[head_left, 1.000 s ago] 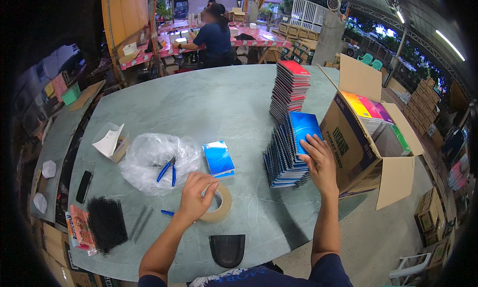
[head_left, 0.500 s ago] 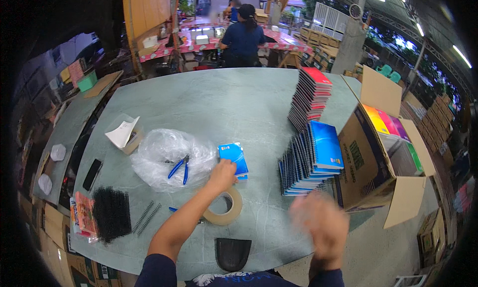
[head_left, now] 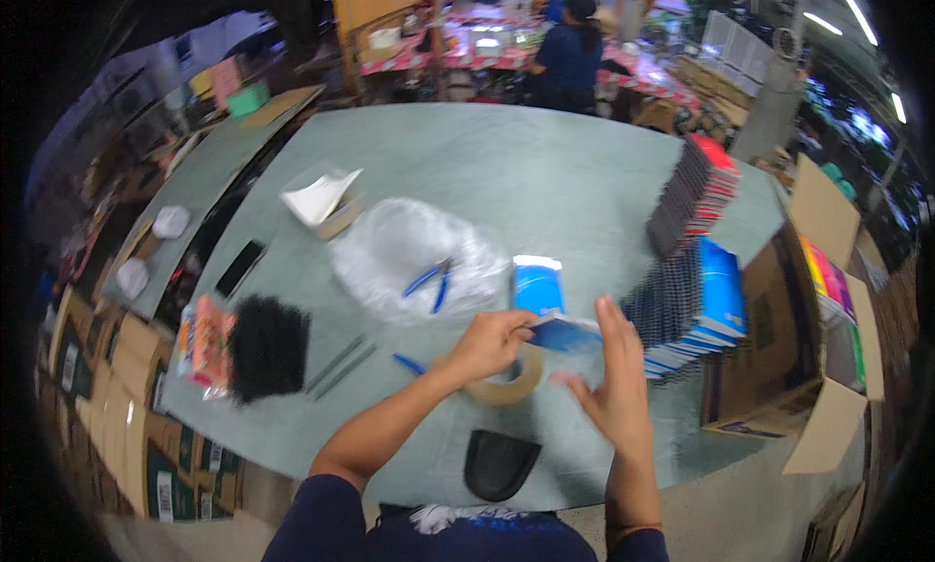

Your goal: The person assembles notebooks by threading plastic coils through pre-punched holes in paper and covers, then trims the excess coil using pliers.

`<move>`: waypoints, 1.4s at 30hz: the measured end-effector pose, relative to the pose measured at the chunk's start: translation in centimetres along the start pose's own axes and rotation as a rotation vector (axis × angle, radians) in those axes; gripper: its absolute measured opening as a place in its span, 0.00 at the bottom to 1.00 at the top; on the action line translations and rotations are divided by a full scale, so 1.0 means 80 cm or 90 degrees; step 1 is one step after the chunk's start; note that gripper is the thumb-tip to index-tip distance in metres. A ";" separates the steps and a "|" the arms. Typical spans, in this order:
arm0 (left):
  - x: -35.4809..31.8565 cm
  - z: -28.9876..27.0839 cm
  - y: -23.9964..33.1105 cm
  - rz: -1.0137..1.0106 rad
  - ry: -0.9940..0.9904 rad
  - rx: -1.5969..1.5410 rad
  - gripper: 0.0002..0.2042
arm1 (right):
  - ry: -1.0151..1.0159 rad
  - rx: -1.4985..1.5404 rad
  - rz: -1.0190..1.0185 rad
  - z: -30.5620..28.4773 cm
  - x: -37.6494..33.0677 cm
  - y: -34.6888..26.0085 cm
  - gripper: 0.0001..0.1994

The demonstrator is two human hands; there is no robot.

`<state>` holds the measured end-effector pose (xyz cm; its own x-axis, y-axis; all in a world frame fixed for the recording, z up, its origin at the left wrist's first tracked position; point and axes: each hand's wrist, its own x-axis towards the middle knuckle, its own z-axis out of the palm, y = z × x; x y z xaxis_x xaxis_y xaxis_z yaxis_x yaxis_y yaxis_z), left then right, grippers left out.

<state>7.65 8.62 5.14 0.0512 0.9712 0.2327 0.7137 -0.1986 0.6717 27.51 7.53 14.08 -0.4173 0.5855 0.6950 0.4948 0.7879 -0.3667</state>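
The left hand pinched the left end of a blue-covered notebook, its long axis running roughly left-right; the right hand, spread wide, stood just beside its right end, contact unclear.

Blue notebook now lifted in left hand; right hand moved from blue stack to beside notebook.

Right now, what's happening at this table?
A person's left hand holds a blue notebook above the table, near a tape roll. Their right hand is open by the notebook's right edge; whether it touches is unclear. Another blue notebook lies just beyond. A blue notebook stack and a red notebook stack stand rightward, beside an open carton.
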 end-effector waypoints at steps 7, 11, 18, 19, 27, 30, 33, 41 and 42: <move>-0.144 -0.035 -0.054 -0.126 0.134 -0.151 0.10 | -0.151 0.112 0.089 0.093 -0.039 0.020 0.07; -0.259 -0.105 -0.145 -0.240 0.292 0.266 0.08 | -0.196 0.032 0.065 0.089 -0.003 0.008 0.06; -0.290 -0.100 -0.134 -0.416 0.284 0.170 0.08 | -0.266 -0.001 0.059 0.141 0.005 0.020 0.06; -0.274 -0.112 -0.114 -0.407 0.279 0.164 0.08 | -0.290 -0.025 0.055 0.138 0.006 0.024 0.06; -0.135 -0.113 -0.068 -0.245 0.297 -0.416 0.13 | -0.273 0.073 0.123 0.132 0.003 0.019 0.06; -0.109 -0.042 -0.048 -0.204 0.051 -0.290 0.20 | -0.240 0.090 0.076 0.142 -0.003 0.018 0.07; -0.097 -0.032 -0.033 -0.152 0.003 -0.320 0.19 | -0.248 0.031 0.097 0.140 -0.004 0.020 0.07; -0.096 -0.036 -0.026 -0.177 0.174 -0.329 0.09 | -0.235 0.093 0.051 0.145 0.000 0.005 0.06; -0.098 -0.036 -0.024 -0.191 0.192 -0.296 0.09 | -0.235 0.094 0.050 0.146 -0.001 0.005 0.06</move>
<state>3.89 1.02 4.06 -0.3510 0.9274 0.1293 0.2851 -0.0257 0.9582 18.84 10.05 6.65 -0.6415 0.6526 0.4033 0.4324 0.7418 -0.5127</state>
